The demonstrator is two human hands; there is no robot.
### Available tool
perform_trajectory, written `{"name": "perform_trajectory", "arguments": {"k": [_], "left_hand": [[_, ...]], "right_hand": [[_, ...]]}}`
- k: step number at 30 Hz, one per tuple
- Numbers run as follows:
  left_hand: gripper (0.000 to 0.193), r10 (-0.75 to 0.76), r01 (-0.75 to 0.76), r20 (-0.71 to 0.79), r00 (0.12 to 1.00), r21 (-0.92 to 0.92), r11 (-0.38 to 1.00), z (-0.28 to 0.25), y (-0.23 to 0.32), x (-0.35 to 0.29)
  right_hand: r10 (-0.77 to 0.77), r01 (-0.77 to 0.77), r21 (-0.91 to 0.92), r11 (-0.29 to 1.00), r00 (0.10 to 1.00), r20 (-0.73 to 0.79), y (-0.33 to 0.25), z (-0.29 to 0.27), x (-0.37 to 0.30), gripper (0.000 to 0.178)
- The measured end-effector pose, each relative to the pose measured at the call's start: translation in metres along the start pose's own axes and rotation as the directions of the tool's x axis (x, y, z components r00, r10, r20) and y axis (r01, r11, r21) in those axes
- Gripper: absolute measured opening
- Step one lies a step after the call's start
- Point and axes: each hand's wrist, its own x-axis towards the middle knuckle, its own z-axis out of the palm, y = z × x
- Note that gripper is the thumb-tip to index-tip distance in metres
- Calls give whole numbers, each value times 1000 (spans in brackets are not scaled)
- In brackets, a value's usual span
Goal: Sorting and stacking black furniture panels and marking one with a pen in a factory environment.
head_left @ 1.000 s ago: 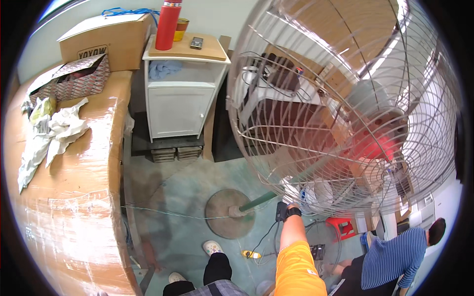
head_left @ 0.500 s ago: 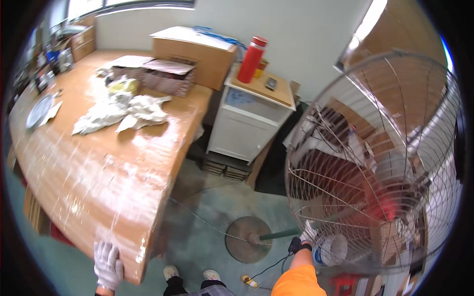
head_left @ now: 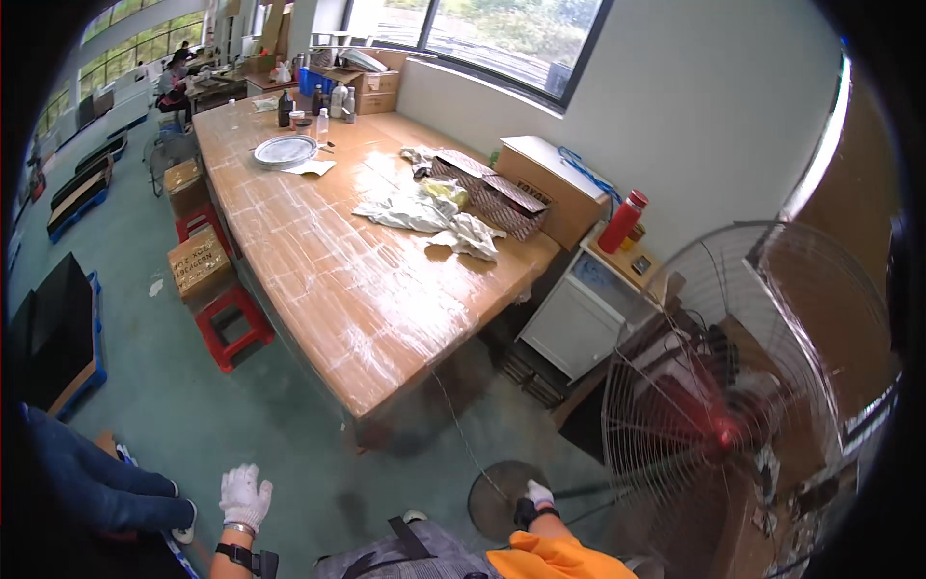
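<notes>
Fan (head_left: 719,434): on the floor (head_left: 289,458) off your worktop's (head_left: 289,280) right edge.
Left hand (head_left: 245,498): your fingers loosely spread, empty.
Right hand (head_left: 540,496): near the fan; cannot tell your fingers' grip.

- Pale wall (head_left: 714,125) up behind the counter (head_left: 318,289), with a dark-framed window (head_left: 511,43) and greenery outside.
- Bright light glaring off the counter's wrapped top.
- White cabinet (head_left: 574,333) over by its right edge.
- Red stools (head_left: 210,336) along its left edge, on greenish floor (head_left: 309,415).
</notes>
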Motion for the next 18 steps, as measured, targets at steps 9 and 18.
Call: {"name": "perform_trajectory", "arguments": {"k": [9, 18], "left_hand": [[48, -415, 455, 481, 772, 37, 890, -41, -151, -180], [50, -740, 835, 402, 539, -136, 534, -62, -236, -333]], "right_hand": [[-501, 804, -595, 27, 526, 687, -76, 134, -91, 22], [-163, 857, -372, 356, 449, 879, -113, 279, -285, 40]]}}
